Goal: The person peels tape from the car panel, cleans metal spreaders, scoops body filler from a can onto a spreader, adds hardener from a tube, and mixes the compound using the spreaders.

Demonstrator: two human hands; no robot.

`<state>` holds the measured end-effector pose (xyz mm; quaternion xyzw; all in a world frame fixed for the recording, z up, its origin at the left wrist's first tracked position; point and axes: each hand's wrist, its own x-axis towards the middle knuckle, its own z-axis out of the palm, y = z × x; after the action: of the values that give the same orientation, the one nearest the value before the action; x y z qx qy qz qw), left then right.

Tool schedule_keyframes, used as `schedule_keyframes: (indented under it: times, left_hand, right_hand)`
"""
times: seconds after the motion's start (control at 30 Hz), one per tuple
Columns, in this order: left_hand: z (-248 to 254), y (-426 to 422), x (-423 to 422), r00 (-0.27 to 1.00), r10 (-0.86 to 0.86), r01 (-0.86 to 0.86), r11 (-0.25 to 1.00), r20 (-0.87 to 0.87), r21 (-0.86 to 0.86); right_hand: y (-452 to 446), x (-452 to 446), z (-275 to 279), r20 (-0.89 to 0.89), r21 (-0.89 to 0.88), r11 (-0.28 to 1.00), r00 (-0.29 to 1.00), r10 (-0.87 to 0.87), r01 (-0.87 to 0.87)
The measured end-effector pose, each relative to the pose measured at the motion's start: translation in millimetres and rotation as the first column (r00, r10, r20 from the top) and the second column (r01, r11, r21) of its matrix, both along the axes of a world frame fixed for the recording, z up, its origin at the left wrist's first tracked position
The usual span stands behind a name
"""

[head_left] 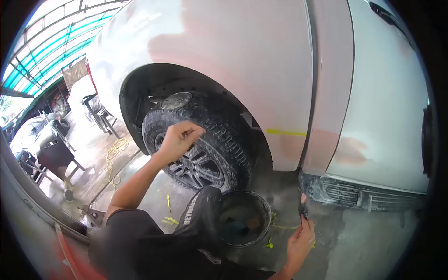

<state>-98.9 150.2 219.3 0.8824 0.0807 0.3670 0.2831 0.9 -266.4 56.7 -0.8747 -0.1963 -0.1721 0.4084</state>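
My left hand (179, 142) is raised in front of the dusty wheel (196, 170), its fingers curled together in a pinch; what they hold, if anything, is too small to tell. Low on the right, my right hand (301, 240) grips a small dark tool (304, 210) with a pinkish part near its top, upright below the side step (345, 191). Above both hands spreads the pale vehicle body panel (252, 51), with pinkish sanded patches and a yellow tape strip (286, 132). A round tin lid-like disc (176, 101) rests on top of the tire.
A black bucket (267, 205) of murky water with things in it stands beside my knee. Yellow tape scraps (170, 219) lie on the floor. At the left are a yellow cord (111, 161), a dark stool (56, 154), a stand (100, 116) and another vehicle's red-marked panel (70, 252).
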Motion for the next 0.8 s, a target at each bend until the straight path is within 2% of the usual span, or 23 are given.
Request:
schedule_keyframes:
  times: [0.07,0.13,0.2,0.23,0.3,0.33,0.4,0.5,0.57,0.67,0.77,0.8]
  left_hand:
    - [13.0,-2.7,-10.0,0.999,0.016,-0.017,1.0,0.04,0.02]
    - [8.2,-4.0,-17.4,0.999,0.034,-0.034,0.999,0.005,0.008]
    - [-7.2,-20.6,-22.3,0.995,0.023,-0.026,0.999,-0.1,-0.031]
    - [-27.0,-25.8,-21.0,0.992,-0.051,0.044,0.997,-0.117,-0.067]
    - [-46.2,-46.9,-14.1,0.967,-0.107,0.118,0.992,-0.232,0.035]
    - [-55.3,-45.2,-4.2,0.951,-0.217,0.24,0.967,-0.222,0.083]
    - [-29.3,-60.8,19.6,0.944,-0.286,0.321,0.914,-0.166,0.25]
    - [55.6,-79.4,75.3,0.934,-0.338,0.323,0.65,-0.118,0.688]
    - [109.8,-94.7,117.0,0.936,-0.349,0.223,0.472,-0.052,0.853]
    - [162.9,-119.7,169.9,0.958,-0.268,-0.025,0.271,0.101,0.962]
    - [196.7,-127.2,194.6,0.989,-0.07,-0.103,0.273,0.127,0.956]
    - [206.0,-130.4,198.7,0.997,-0.029,-0.058,0.372,0.074,0.926]
  right_hand:
    - [6.2,0.0,4.5,0.01,0.007,1.0,1.0,0.022,-0.022]
    - [13.9,-0.1,10.5,0.016,0.022,0.999,0.999,0.04,-0.04]
    - [23.4,12.9,7.9,0.039,0.15,0.976,0.987,0.154,-0.158]
    - [25.8,16.4,5.8,0.051,0.222,0.955,0.981,0.189,-0.196]
    - [27.8,14.6,20.2,-0.248,0.31,0.927,0.923,0.293,-0.211]
    - [31.7,20.3,24.2,-0.361,0.37,0.902,0.86,0.36,-0.222]
    - [37.1,25.3,1.4,-0.413,0.507,0.825,0.769,0.488,-0.251]
    - [46.7,36.8,-10.5,-0.453,0.614,0.72,0.602,0.657,-0.324]
    - [53.8,40.5,-22.1,-0.511,0.701,0.643,0.413,0.754,-0.307]
    - [63.5,52.3,-48.4,-0.502,0.777,0.577,0.305,0.809,-0.253]
    - [62.7,62.0,-57.7,-0.626,0.743,0.646,0.161,0.763,-0.174]
    - [61.2,64.2,-57.7,-0.623,0.736,0.65,0.185,0.76,-0.19]
